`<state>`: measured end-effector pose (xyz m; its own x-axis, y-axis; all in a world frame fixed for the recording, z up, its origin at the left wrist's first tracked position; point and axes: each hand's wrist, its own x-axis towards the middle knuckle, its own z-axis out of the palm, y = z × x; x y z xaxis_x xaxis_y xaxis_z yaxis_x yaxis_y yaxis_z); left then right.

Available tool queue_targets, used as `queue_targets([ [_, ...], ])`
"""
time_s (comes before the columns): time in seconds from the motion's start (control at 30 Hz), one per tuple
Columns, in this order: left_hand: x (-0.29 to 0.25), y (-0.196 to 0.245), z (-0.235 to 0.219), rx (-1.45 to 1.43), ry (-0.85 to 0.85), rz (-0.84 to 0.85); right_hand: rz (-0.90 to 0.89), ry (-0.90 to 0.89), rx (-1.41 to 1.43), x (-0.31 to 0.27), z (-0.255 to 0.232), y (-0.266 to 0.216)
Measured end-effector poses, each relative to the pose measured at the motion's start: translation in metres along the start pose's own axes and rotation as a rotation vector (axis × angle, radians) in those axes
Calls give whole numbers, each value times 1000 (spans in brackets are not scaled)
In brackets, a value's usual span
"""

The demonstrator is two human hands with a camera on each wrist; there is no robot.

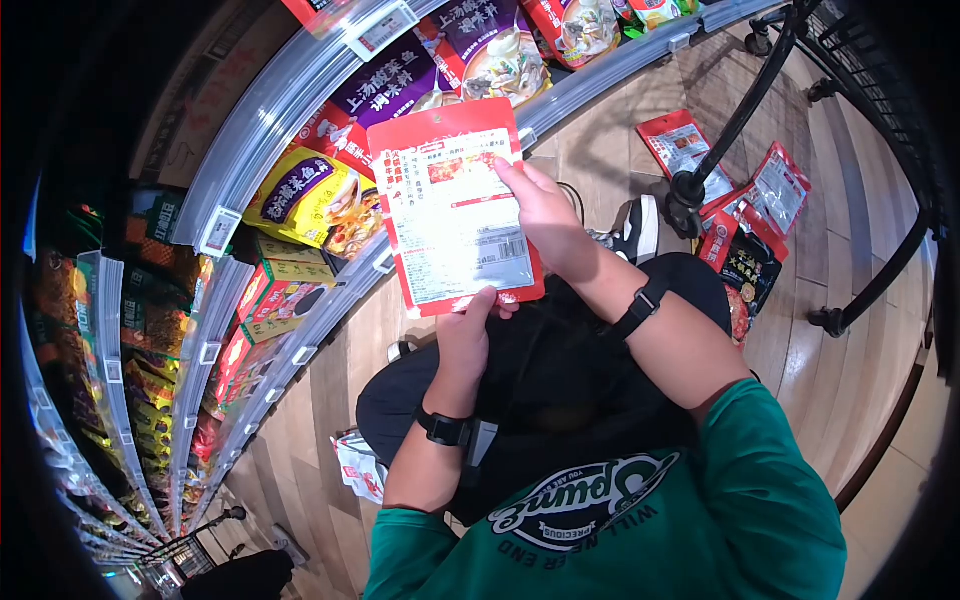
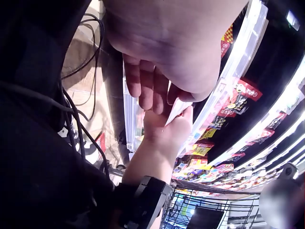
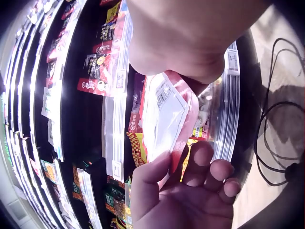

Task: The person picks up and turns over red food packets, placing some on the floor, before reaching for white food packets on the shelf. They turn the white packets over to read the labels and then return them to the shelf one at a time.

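Observation:
Both hands hold a flat red seasoning pouch (image 1: 455,235) up in front of the lap, its printed white back panel and barcode facing up. The left hand (image 1: 468,335) pinches the bottom edge, thumb on the printed face. At the upper right side, the right hand (image 1: 548,215) grips the pouch, thumb across the front. The right wrist view shows the left hand (image 3: 183,191) below the pouch (image 3: 167,112), with its thumb on one face and fingers on the other. In the left wrist view, the pouch (image 2: 175,110) appears nearly edge-on between the hands.
Shelving (image 1: 265,115) curves along the left and top, carrying purple packs (image 1: 390,85) and a yellow pack (image 1: 310,200). More red pouches (image 1: 775,190) lie on the wooden floor at right, beside a wheeled black cart (image 1: 690,190). A white-and-red bag (image 1: 360,468) lies by the left leg.

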<state>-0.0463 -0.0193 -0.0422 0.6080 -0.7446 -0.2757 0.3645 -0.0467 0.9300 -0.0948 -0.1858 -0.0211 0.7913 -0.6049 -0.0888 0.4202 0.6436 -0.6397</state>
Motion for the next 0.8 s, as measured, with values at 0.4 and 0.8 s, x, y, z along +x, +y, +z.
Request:
queue_targets([
  [0.4, 1, 46, -19, -617, 76, 140, 29, 79, -17, 6, 6, -4],
  [0.8, -1, 27, -54, -248, -63, 52, -83, -92, -1506, -117, 25, -143],
])
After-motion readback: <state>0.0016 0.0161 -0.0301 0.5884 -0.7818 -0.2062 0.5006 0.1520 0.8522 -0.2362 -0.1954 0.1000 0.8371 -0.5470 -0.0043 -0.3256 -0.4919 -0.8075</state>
